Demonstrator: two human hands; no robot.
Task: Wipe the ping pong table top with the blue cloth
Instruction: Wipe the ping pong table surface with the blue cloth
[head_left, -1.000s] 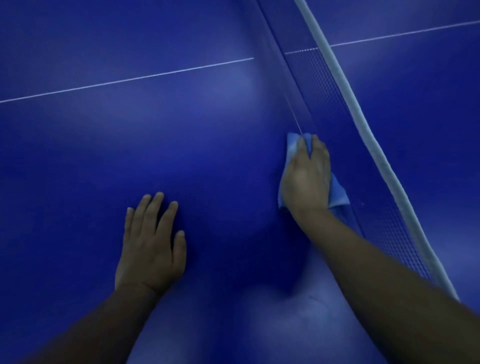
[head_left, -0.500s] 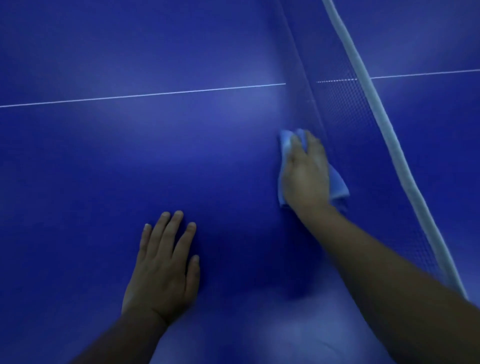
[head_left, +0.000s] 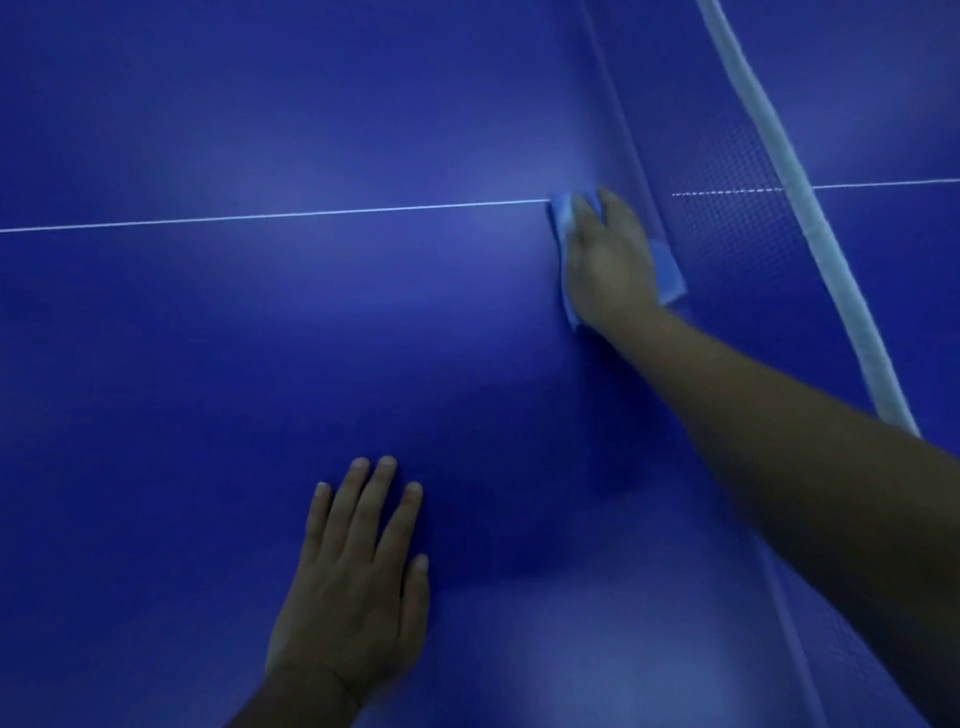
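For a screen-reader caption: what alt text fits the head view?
A person's right hand presses a blue cloth flat on a blue ping pong table beside the net, at the white centre line. The left hand rests flat nearer the camera.

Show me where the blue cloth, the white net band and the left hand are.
blue cloth (head_left: 562, 212), head view, far corner.
white net band (head_left: 795, 179), head view, middle stretch.
left hand (head_left: 353, 592), head view, back of hand.

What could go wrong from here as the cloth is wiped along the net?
The right hand presses the light blue cloth flat right at the foot of the blue mesh net, so its fingers or the cloth edge might snag the mesh. The left hand rests flat on the dark blue table top and may leave prints there.
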